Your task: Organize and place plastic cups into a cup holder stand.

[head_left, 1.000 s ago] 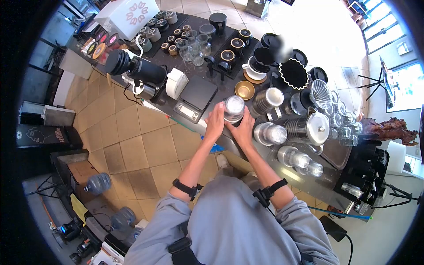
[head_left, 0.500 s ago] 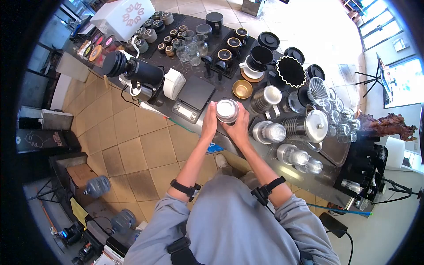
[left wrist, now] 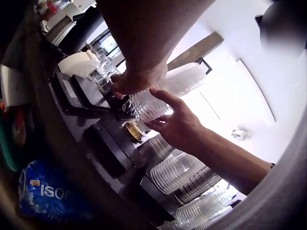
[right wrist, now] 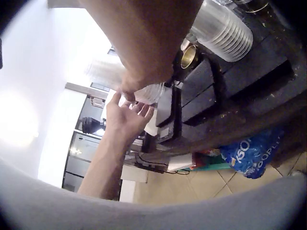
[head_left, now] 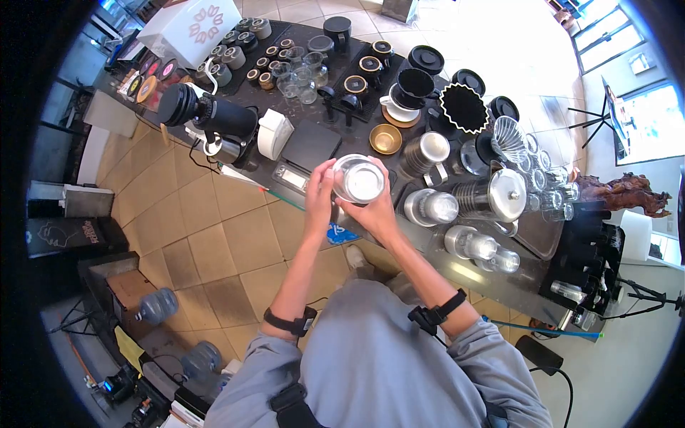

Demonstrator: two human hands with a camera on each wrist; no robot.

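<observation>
A tall stack of nested clear plastic cups (head_left: 359, 180) is held upside down between both hands, above the counter's front edge. The left hand (head_left: 320, 192) holds its left side, fingers along the wall. On the other side the right hand (head_left: 376, 212) grips it with curved fingers and thumb. In the left wrist view the ribbed stacked rims of the cups (left wrist: 148, 103) show between the hands. Just left of the hands lies a black scale (head_left: 311, 143), and a brass bowl (head_left: 386, 139) sits beyond them. More stacked cups (head_left: 439, 207) stand to the right.
A steel canister (head_left: 508, 191) and further cup stacks (head_left: 474, 244) line the right side. Farther back are a black dripper (head_left: 416, 87), dark mugs (head_left: 370, 65) and glass cups (head_left: 303, 77). A coffee grinder (head_left: 228, 116) stands left. Below the edge hangs a blue bag (head_left: 341, 233).
Both hands have raised the cup stack closer to the head and slightly left, and its end looks larger and tilted. The head view has shifted a little.
</observation>
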